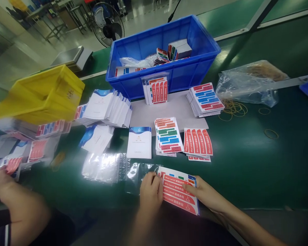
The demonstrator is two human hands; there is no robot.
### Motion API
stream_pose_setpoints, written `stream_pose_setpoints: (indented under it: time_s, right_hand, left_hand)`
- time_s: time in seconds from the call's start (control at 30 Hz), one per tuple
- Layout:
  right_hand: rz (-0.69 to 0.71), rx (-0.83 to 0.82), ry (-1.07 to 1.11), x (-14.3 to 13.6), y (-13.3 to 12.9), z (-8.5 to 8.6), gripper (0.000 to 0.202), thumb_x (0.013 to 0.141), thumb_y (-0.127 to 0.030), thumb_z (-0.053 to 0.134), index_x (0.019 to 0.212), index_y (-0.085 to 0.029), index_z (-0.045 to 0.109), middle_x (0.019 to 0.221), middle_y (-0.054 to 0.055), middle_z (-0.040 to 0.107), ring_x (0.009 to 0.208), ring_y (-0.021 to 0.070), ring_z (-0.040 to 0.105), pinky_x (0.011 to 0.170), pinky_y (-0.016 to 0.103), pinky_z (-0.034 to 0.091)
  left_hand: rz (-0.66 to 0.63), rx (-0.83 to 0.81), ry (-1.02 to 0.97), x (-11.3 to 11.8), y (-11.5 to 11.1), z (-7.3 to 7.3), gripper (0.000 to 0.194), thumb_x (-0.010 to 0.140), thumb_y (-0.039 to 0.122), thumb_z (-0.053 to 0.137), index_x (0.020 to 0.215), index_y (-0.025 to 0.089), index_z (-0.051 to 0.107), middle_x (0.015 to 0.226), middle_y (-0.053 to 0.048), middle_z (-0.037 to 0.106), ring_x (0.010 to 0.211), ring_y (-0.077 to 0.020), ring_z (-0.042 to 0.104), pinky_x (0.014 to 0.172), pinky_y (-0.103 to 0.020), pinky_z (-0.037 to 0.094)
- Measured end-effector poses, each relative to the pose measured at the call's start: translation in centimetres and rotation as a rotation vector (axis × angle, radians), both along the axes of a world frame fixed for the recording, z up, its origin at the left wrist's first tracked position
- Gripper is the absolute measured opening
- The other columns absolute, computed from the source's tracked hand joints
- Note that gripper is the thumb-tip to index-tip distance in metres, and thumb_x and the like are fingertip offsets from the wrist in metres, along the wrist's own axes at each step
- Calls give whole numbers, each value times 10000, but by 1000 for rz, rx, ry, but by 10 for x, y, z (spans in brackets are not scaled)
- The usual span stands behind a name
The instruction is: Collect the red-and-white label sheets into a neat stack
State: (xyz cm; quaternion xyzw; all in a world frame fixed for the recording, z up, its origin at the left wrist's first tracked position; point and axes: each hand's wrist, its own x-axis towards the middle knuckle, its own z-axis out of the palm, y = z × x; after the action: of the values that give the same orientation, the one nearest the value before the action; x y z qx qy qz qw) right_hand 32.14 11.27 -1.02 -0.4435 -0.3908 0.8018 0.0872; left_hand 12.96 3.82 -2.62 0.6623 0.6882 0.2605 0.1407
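Touching the left grip (151,190), its hold unclear, label sheets (178,197) sit pinched in the right grip (200,188).

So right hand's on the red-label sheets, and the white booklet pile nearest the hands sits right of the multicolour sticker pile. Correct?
Not quite: the side is wrong. The head view shows the white booklet pile to the left of the multicolour sticker pile. The right hand is indeed on the red-label sheets.

left fingers (149,180) pinched together, right thumb (191,189) extended, right wrist (219,204) apparently bent
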Motion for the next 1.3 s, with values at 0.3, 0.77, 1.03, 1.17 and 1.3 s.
stream_pose_setpoints:
  time_s: [0.3,0.77,1.03,1.17,1.3]
  right_hand:
    - [-29,76,106,-14,-11,-7,512,772,-554,656,1082,-150,604,974,96,700,834,286,659,796,440,521]
    - [46,45,455,-8,-1,2,779,663,-609,735,1274,-207,469,1215,124,593,1080,292,588,944,459,458]
    - [16,104,344,-16,-3,14,483,831,-466,640,1214,-193,528,1205,126,609,1065,265,597,936,434,483]
    - [-28,97,262,-16,-11,14,441,835,-447,643,1187,-199,545,1159,111,639,1007,255,618,902,410,504]
    - [-28,92,261,-19,-16,11,445,824,-431,663,1184,-206,532,1118,97,642,824,211,640,714,344,543]
  left_hand:
    - [-34,19,64,-1,-1,7,110,872,96,478,825,176,539,838,-55,569,752,-163,555,666,-282,475]
    - [70,75,-241,8,-8,44,140,869,53,448,836,174,510,839,-42,548,768,-129,558,661,-234,476]
    - [189,110,-154,-2,-6,46,140,871,78,453,789,175,511,843,-56,552,759,-140,573,646,-241,489]
    - [164,159,-100,0,-2,49,126,863,78,469,813,182,520,842,-52,569,758,-141,570,658,-248,495]
    - [142,175,-83,5,0,48,126,855,66,485,828,180,532,828,-46,571,739,-137,566,657,-247,494]
